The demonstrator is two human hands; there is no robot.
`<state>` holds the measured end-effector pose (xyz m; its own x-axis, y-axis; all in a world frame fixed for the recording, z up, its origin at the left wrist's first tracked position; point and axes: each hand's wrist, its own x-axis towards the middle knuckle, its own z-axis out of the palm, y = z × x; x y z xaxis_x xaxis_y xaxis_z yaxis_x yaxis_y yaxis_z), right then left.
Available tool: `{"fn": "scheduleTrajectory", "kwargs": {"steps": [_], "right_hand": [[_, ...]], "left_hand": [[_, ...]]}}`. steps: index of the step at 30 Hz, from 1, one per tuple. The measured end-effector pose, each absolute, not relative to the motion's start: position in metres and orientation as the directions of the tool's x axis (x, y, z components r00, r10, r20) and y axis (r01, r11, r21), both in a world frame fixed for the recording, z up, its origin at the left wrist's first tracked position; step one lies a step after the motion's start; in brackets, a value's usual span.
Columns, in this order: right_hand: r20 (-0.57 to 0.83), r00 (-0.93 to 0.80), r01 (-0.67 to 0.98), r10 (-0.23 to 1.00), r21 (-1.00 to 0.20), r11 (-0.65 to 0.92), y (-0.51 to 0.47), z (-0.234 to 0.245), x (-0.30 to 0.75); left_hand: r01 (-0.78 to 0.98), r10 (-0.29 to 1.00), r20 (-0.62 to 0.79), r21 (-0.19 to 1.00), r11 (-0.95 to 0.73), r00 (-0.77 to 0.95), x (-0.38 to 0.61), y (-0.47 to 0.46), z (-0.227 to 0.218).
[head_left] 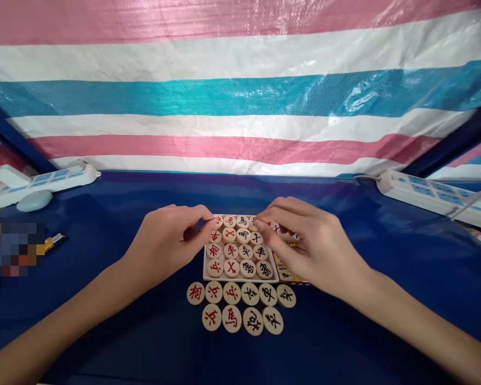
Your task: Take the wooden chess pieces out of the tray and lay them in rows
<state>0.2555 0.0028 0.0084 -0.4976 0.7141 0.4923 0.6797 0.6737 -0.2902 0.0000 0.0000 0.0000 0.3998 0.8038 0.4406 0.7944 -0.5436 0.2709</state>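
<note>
A white tray [241,279] holds round Chinese chess pieces in rows, red characters on the left and black ones on the right. My left hand [166,238] comes over the tray's left side, thumb and forefinger pinched on a red-marked chess piece [218,220] in the far left corner. At the far right corner, my right hand [310,235] pinches a black-marked chess piece [253,220], which its fingertips partly cover. Two rows of loose pieces lie face up in front of the tray, among them a red one [231,319] and a black one [253,321].
A printed box [287,271] sits against the tray's right side, partly under my right hand. White power strips lie at the back left [60,179] and back right [436,193] of the blue table [144,342]. A yellow cutter [54,241] lies far left. Striped sheeting [240,96] hangs behind.
</note>
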Motion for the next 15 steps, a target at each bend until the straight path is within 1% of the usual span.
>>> {"fn": "scheduleTrajectory", "kwargs": {"steps": [2, 4, 7, 10, 12, 15], "right_hand": [[0.455, -0.508, 0.703, 0.731, -0.271, 0.657, 0.001, -0.001, 0.256], [0.440, -0.517, 0.717, 0.734, -0.245, 0.652, -0.002, -0.006, 0.258], [0.446, -0.541, 0.726, 0.713, -0.180, 0.664, -0.005, -0.010, 0.260], [0.430, -0.569, 0.731, 0.701, -0.127, 0.671, -0.006, -0.013, 0.260], [0.422, -0.555, 0.748, 0.717, -0.123, 0.652, -0.005, -0.014, 0.259], [0.441, -0.495, 0.785, 0.749, -0.141, 0.603, -0.006, -0.015, 0.257]], "left_hand": [[0.762, 0.807, 0.435, 0.331, -0.556, 0.400, -0.002, 0.001, -0.012], [0.721, 0.779, 0.468, 0.352, -0.597, 0.417, -0.004, -0.001, -0.018], [0.679, 0.727, 0.519, 0.331, -0.655, 0.449, -0.006, -0.005, -0.019], [0.649, 0.710, 0.508, 0.334, -0.684, 0.487, -0.004, -0.009, -0.018], [0.649, 0.716, 0.487, 0.337, -0.683, 0.500, -0.003, -0.010, -0.020], [0.684, 0.739, 0.477, 0.326, -0.652, 0.476, -0.002, -0.010, -0.028]]}}
